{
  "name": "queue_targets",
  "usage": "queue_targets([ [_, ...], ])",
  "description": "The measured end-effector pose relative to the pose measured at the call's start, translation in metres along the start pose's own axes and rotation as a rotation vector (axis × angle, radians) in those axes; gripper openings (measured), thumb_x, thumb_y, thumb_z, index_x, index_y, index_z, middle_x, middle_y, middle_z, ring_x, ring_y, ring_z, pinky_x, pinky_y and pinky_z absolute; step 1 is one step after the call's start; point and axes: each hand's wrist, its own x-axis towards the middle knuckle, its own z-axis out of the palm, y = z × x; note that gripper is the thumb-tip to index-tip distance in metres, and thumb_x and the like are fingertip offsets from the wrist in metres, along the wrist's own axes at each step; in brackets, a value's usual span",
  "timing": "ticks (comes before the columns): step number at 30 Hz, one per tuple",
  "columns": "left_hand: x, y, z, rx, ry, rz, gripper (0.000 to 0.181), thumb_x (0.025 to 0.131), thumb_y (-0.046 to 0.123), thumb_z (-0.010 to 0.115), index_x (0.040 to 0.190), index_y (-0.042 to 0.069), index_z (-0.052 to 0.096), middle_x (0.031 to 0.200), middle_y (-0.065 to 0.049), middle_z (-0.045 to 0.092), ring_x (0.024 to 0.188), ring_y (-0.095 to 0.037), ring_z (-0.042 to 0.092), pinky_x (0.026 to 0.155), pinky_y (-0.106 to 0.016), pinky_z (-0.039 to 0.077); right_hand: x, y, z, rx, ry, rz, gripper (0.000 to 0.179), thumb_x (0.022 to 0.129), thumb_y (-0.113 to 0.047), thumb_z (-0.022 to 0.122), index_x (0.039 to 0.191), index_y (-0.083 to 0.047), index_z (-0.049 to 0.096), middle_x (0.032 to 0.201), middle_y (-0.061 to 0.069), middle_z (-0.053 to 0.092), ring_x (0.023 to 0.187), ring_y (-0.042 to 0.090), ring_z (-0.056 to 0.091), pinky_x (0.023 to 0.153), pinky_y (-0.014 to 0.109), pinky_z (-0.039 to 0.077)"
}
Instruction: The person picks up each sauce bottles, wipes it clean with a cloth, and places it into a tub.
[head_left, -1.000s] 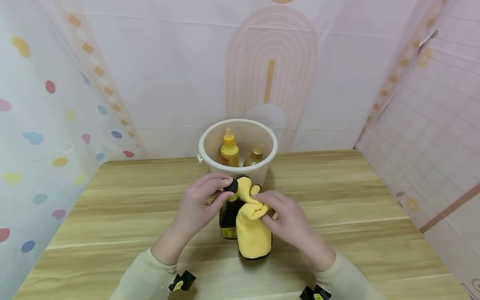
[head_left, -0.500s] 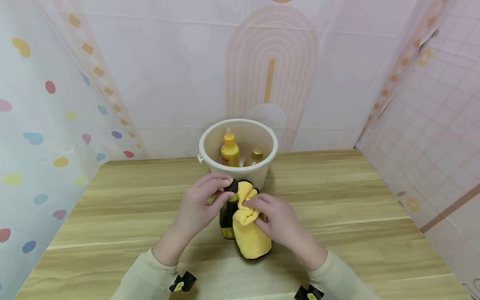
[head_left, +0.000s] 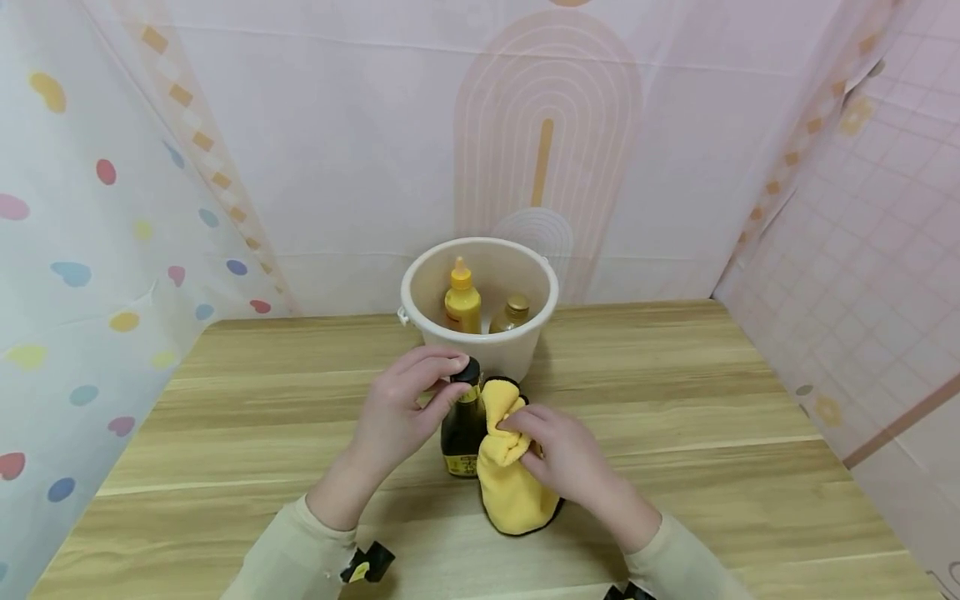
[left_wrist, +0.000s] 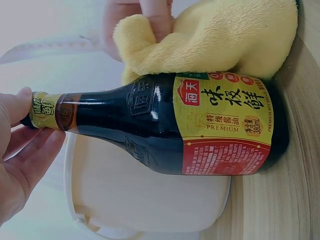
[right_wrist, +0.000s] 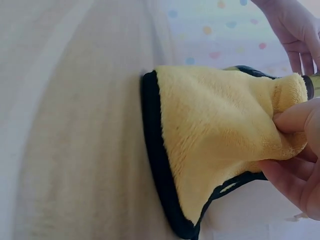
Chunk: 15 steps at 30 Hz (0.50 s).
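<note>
A dark soy sauce bottle [head_left: 462, 433] with a yellow and red label [left_wrist: 225, 125] stands upright on the wooden table. My left hand [head_left: 408, 400] pinches its black cap [head_left: 468, 371] between thumb and fingers. In my right hand [head_left: 558, 450] is a yellow cloth [head_left: 516, 492] with dark edging, bunched at the top where the fingers grip it. The cloth lies against the bottle's right side, its lower edge hanging close over the table. The right wrist view shows thumb and fingers pinching the cloth [right_wrist: 215, 115] near the bottle's neck.
Behind the bottle stands a white bucket [head_left: 517, 354]. Inside it are a yellow squeeze bottle [head_left: 462, 308] and a bottle with a gold cap [head_left: 517, 304]. The wooden table [head_left: 262, 400] meets patterned curtains at the back and sides.
The right hand with the cloth has moved lower along the bottle, and the cloth's bottom edge has swung to the right. My left hand has stayed on the cap.
</note>
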Motion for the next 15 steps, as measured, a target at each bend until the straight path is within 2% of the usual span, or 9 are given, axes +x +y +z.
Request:
queue_targets([
  [8,0.0,0.0,0.0,-0.008,0.002,-0.002,0.035,0.07,-0.012,0.083,0.101,-0.002,0.072,0.105,-0.01,0.069,0.085,-0.021,0.069,0.071,-0.022,0.057,-0.007,0.004,0.005,-0.01,-0.031,0.022,0.028,0.077,-0.001,0.077,0.1,-0.013,0.066,0.091,0.0,0.066,0.079,0.016,0.063,0.066,0.032,0.053],
  [10,0.0,0.0,0.0,-0.008,0.0,-0.003,0.035,0.07,-0.012,0.083,0.101,-0.002,0.071,0.105,-0.01,0.069,0.085,-0.021,0.069,0.072,-0.022,0.057,-0.008,0.005,0.006,-0.024,-0.074,0.039,0.029,0.077,0.0,0.077,0.099,-0.014,0.066,0.088,-0.001,0.065,0.076,0.015,0.061,0.064,0.031,0.052],
  [15,0.0,0.0,0.0,-0.009,-0.004,-0.01,0.035,0.071,-0.011,0.083,0.102,-0.001,0.072,0.106,-0.01,0.069,0.085,-0.02,0.068,0.072,-0.022,0.057,-0.011,0.009,0.011,-0.052,-0.194,0.06,0.03,0.078,0.0,0.075,0.104,-0.013,0.066,0.093,-0.001,0.067,0.081,0.016,0.064,0.069,0.033,0.053],
])
